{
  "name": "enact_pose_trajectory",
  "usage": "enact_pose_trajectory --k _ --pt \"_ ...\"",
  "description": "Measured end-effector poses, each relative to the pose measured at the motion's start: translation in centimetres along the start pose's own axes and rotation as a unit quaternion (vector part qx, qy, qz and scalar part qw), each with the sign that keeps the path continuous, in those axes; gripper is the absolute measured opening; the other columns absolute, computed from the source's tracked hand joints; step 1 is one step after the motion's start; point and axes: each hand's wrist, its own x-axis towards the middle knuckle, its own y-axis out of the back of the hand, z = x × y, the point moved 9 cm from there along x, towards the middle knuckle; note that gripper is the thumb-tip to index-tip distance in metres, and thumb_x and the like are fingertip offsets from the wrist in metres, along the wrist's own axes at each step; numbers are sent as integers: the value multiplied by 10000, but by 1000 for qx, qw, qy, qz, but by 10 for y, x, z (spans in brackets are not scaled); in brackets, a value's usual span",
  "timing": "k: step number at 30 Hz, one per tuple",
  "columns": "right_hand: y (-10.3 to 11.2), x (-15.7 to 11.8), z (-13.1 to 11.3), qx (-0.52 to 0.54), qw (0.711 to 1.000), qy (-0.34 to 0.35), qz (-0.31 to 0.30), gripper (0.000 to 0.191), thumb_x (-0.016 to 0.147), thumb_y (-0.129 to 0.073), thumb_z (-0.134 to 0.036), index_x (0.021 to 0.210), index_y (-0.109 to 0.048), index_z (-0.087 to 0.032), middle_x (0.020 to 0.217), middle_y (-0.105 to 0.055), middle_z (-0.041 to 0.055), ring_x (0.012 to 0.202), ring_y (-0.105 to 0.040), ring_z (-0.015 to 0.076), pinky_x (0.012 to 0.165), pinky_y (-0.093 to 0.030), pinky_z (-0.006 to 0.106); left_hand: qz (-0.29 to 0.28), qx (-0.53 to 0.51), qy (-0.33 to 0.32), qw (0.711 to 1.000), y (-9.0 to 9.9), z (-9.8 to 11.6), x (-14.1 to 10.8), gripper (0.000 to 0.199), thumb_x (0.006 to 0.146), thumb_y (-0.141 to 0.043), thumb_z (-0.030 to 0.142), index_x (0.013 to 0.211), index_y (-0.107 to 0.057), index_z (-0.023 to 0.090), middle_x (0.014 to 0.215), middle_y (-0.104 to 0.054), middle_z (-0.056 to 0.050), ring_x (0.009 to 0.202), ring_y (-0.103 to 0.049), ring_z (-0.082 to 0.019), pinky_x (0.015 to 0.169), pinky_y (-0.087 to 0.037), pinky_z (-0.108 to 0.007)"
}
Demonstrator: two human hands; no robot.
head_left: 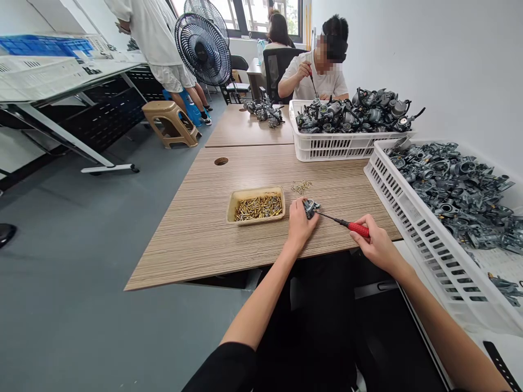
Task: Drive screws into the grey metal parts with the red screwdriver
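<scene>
My left hand (300,223) is closed around a small grey metal carburetor body (311,207) on the wood-grain table (196,239). In my right hand (378,242) is a screwdriver (358,228) with a red handle, its dark shaft pointing left. The screwdriver's tip meets the carburetor body, or comes very near it; the exact contact is too small to make out. Just beyond my left hand lies a loose pile of small brass pieces (301,187). A cream tray (255,219) to the left holds many more brass and silver-coloured ones.
Right of me stands a white crate (425,228) heaped with grey metal bodies. Another white crate (351,148), full of assembled carburetors, sits farther back. Across the table a person (314,79) holds a screwdriver. A fan (203,50) and a brown stool (170,122) are at the left.
</scene>
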Motion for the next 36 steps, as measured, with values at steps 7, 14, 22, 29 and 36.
enact_pose_trajectory --k 7,14,22,29,36 --pt "0 0 0 -1 1000 3 -1 216 1003 -538 -477 1008 -460 -275 697 -585 -38 578 -568 199 591 -394 292 1 -2 1 1000 1 0 0 395 881 -691 222 1220 -489 245 1182 -589 -105 1147 -567 -281 1029 -495 -451" --pt "-2 0 3 -4 1000 0 -3 220 1004 -539 -482 1011 -461 -276 691 -580 -43 576 -562 194 597 -405 287 6 4 -1 1000 0 -1 0 401 876 -697 219 1217 -487 246 1176 -589 -98 1149 -572 -281 1013 -502 -444" --pt "-2 0 3 3 1000 2 -5 213 1009 -535 -474 1013 -461 -275 698 -577 -36 575 -558 198 603 -409 294 9 1 -8 1000 -1 -2 0 402 877 -699 219 1217 -487 250 1173 -593 -101 1144 -574 -283 1014 -505 -455" --pt "-2 0 1 7 1000 0 -6 206 1004 -544 -469 1019 -474 -275 693 -580 -39 565 -547 192 599 -405 291 8 5 -10 1000 -1 -2 0 406 873 -700 223 1213 -479 243 1164 -594 -100 1133 -574 -283 1005 -506 -453" --pt "-3 0 2 9 1000 3 -4 205 1006 -546 -467 1025 -477 -274 688 -574 -42 560 -538 186 595 -399 289 10 3 -10 1000 1 0 1 406 868 -695 217 1209 -476 245 1170 -593 -103 1137 -571 -287 1011 -505 -455"
